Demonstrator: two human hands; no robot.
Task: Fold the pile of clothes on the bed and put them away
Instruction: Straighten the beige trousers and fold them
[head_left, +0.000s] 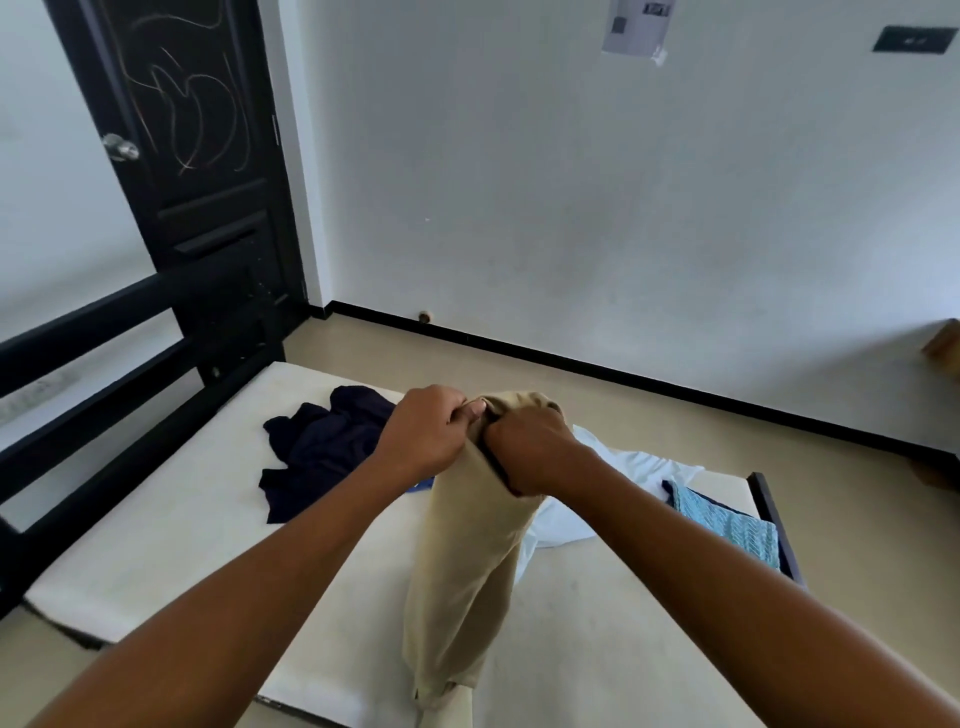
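While the left hand (423, 431) and right hand (530, 452) gripped their top, the trousers (467, 545) hung over the bed (156, 519).
Fists were close together, likely so the legs dropped straight for folding (hems at six o'clock); navy heap (322, 447) lay at ten, white garment (613, 488) at three.

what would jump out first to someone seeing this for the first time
Dead centre, the left hand and right hand grip the top of the beige trousers, held up so they hang down to the white mattress. Behind them lie a crumpled dark navy garment to the left and a white garment to the right.
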